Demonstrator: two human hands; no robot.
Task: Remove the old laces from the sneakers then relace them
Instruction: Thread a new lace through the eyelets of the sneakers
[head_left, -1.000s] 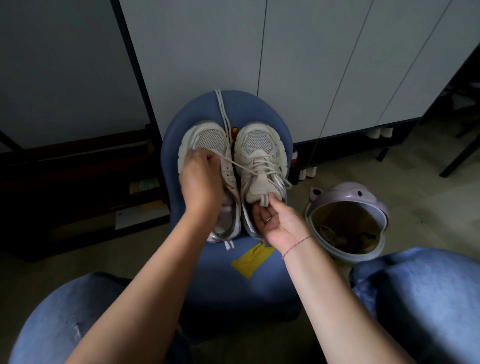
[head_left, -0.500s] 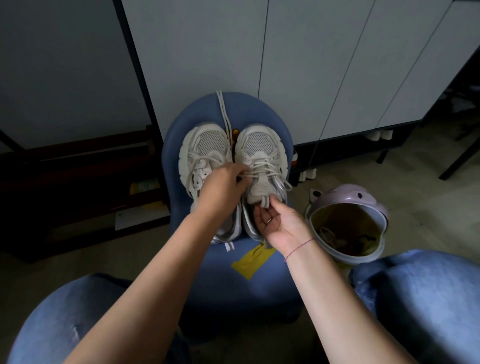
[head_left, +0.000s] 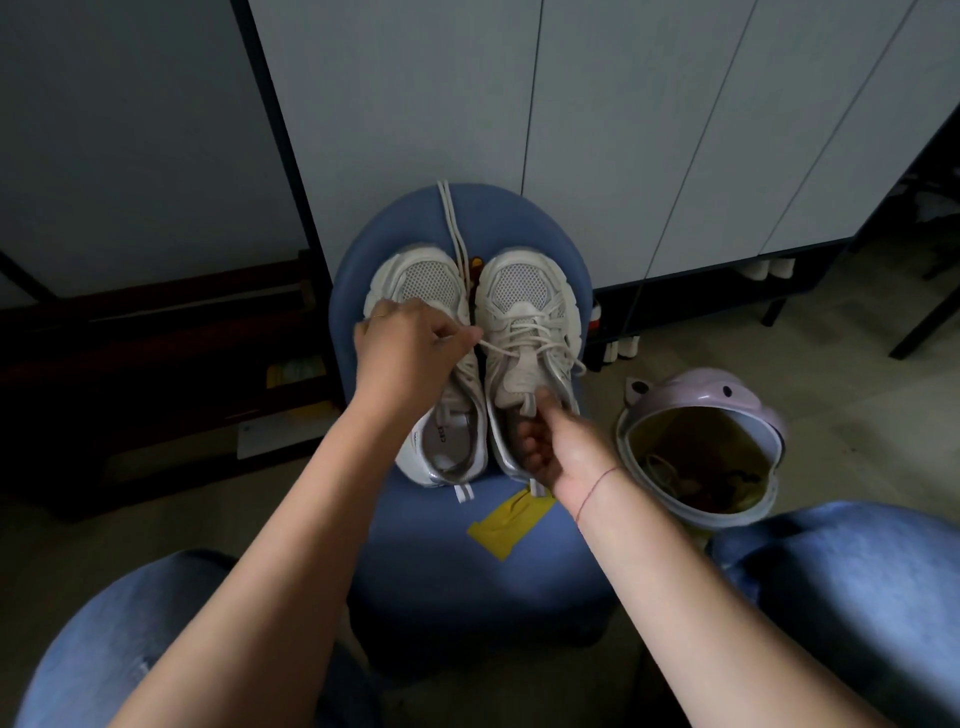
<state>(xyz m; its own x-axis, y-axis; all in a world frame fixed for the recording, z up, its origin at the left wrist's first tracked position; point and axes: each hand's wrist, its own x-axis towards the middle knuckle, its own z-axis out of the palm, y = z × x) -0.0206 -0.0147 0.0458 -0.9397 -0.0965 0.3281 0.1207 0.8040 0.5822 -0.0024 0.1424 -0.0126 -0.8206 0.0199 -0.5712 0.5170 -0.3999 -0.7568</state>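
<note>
Two white mesh sneakers stand side by side on a blue stool (head_left: 441, 561), toes pointing away from me. My left hand (head_left: 410, 353) hovers over the left sneaker (head_left: 421, 280) and pinches a strand of the white lace (head_left: 524, 332) coming from the right sneaker (head_left: 530, 291). My right hand (head_left: 556, 447) grips the right sneaker at its tongue and collar, thumb up on the tongue. A loose white lace (head_left: 451, 218) lies between the toes and runs to the stool's far edge.
A yellow tag (head_left: 506, 522) lies on the stool near the heels. A pink bin (head_left: 701, 447) with scraps inside stands on the floor to the right. White cabinet doors (head_left: 623, 130) rise behind the stool. My knees in blue jeans frame the bottom.
My left hand went from the left sneaker across to the right sneaker's laces, then drew back left and up, pulling a lace strand. The right hand kept its hold on the tongue.
</note>
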